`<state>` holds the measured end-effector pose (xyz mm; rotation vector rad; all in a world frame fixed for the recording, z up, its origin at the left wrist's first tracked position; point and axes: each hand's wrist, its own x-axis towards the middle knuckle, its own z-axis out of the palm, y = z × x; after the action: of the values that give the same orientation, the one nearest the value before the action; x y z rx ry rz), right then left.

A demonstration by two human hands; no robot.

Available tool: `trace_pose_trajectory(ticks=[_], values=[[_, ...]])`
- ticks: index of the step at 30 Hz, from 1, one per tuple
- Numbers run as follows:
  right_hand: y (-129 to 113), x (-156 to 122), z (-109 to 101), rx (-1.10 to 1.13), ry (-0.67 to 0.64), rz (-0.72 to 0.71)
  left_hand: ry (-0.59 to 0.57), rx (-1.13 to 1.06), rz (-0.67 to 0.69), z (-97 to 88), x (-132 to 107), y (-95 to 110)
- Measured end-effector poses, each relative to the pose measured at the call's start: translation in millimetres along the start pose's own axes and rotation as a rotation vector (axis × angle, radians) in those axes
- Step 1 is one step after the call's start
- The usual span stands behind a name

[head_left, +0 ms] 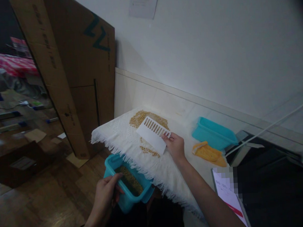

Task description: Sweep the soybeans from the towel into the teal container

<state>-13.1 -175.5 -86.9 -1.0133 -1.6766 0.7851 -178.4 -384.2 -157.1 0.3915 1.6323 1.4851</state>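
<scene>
My left hand [108, 188] grips the near-left rim of a turquoise plastic bin [128, 204], thumb over the edge. A layer of small yellowish beans or grains [131, 179] covers part of its bottom. The bin is below the fringed edge of a white cloth [119, 133]. Over the cloth, my right hand [175, 146] pinches one end of a white flat plate with a row of slots [152, 133]. A heap of yellow beans [136, 119] lies just beyond the plate, and a few loose beans [148, 151] are on its near side.
A second turquoise bin [213, 134] and a folded orange cloth [209, 153] sit to the right. A lit screen [228, 194] is at lower right, and a white cable [276, 124] crosses there. At left, a tall cardboard box [83, 69] leans by the wall.
</scene>
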Motion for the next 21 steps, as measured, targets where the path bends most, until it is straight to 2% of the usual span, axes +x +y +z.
trace_pose_trajectory(ticks=[9, 21], values=[[0, 3, 7, 0.017, -0.016, 0.020, 0.005, 0.004, 0.001, -0.7, 2, -2], [-10, 2, 6, 0.070, -0.114, 0.031, 0.006, -0.005, 0.000, -0.9, 3, -2]])
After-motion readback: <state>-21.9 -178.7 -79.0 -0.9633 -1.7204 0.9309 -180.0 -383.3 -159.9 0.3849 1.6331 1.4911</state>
